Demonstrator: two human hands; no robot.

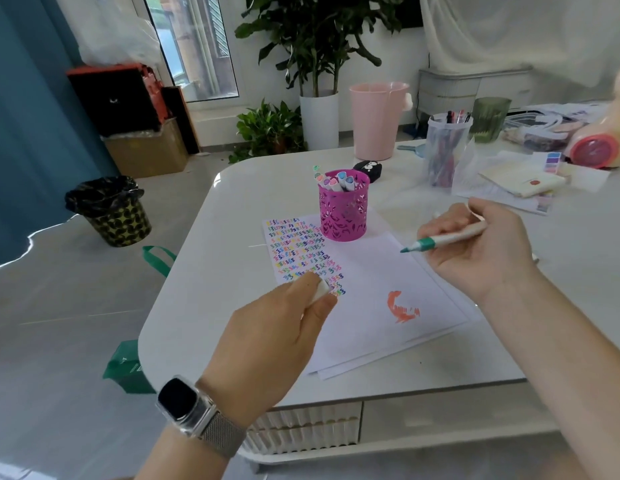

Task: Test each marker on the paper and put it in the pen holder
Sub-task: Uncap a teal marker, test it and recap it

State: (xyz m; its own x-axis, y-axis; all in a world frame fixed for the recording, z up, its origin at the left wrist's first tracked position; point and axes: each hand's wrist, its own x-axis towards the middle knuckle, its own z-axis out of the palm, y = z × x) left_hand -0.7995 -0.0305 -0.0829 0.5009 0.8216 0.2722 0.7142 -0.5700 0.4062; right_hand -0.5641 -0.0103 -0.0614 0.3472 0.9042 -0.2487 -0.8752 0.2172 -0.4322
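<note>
Right hand point(481, 247) pinches uncapped green marker point(447, 237), tip angled down over blank part of paper point(388, 271), likely about to test. Left hand point(284, 327) pinches white cap point(320, 289), kept ready for recapping. Pink pen holder point(343, 209) stands on paper's far edge, already holding several markers. Free room right of the scribbles; orange mark near front. Surface point(204, 289) edge close to left hand.

Cap point(320, 289) mostly buried in left hand point(280, 327) pinch; marker point(450, 237) rear end hidden inside right hand point(481, 244) grip.
</note>
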